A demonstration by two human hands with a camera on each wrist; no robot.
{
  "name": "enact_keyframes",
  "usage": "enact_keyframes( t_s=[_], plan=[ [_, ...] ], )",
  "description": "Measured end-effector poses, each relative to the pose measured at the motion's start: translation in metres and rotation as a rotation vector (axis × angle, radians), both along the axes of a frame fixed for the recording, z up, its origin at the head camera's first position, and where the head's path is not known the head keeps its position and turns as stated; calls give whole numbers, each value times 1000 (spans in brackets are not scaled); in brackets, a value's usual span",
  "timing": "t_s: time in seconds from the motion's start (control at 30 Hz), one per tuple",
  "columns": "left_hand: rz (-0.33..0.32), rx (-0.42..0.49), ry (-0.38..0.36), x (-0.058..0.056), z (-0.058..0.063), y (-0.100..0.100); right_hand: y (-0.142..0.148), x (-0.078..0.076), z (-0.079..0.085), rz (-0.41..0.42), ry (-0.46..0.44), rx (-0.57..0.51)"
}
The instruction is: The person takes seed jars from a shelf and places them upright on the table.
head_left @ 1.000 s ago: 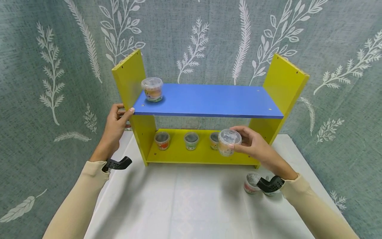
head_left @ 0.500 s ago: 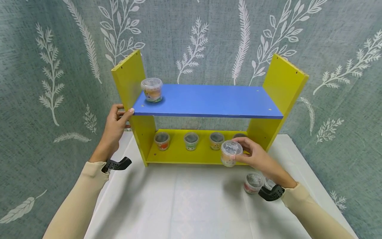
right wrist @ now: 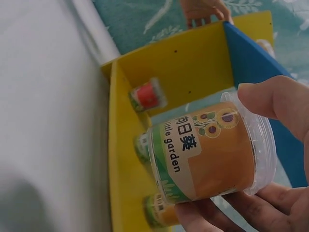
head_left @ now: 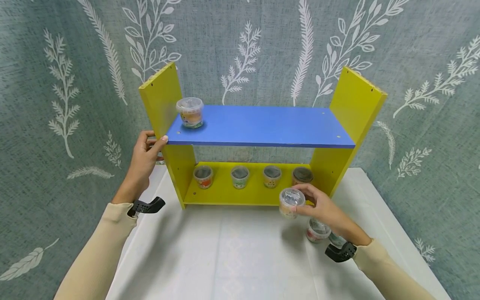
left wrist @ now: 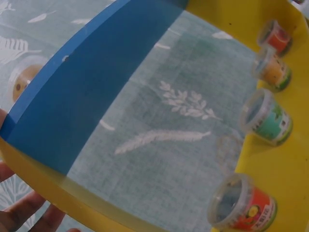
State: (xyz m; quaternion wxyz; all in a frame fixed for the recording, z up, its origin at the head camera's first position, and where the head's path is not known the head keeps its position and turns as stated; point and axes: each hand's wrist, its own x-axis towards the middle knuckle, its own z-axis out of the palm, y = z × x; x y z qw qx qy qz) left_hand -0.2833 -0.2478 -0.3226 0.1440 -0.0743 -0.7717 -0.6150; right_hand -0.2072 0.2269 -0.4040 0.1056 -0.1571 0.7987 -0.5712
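My right hand [head_left: 325, 210] pinches a small clear-lidded plastic tub [head_left: 289, 204] between thumb and fingers, in front of the shelf's lower board. In the right wrist view this tub [right wrist: 212, 154] has an orange and green label with sunflowers and the words "little garden". At the left, my left hand [head_left: 144, 156] grips the yellow side panel [head_left: 163, 100] of the small shelf, thumb by the front corner of the blue board [head_left: 258, 125]. Similar tubs stand on the yellow bottom board [head_left: 225, 199]: a red-labelled one [head_left: 203, 177], a green-labelled one [head_left: 240, 177] and others toward the right.
One tub [head_left: 190, 112] stands at the left end of the blue board. On the white-covered table [head_left: 225, 254], a red-labelled tub [head_left: 317, 231] and another, partly behind my right wrist, stand right of the shelf's front. Patterned grey-green cloth [head_left: 210, 50] hangs behind.
My right hand has moved down and toward me with the tub, away from the bottom board, uncovering the tubs at its right end. My left hand stays on the panel.
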Motion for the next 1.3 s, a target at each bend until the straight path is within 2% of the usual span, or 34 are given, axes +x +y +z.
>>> enact_keyframes(
  t_s=[0.23,0.77,1.13,1.3],
  plan=[
    [0,-6,-5,2,-2,0,2,3,-14,-12,-3,58],
    [-4,2,-1,-1,-3,1,9,1,-36,-48,11,104],
    [-12,9,-4,-1,-2,2,14,-3,-50,-91,73,216],
    [-6,7,2,0,-1,0,14,-4,-52,-76,92,235]
  ],
)
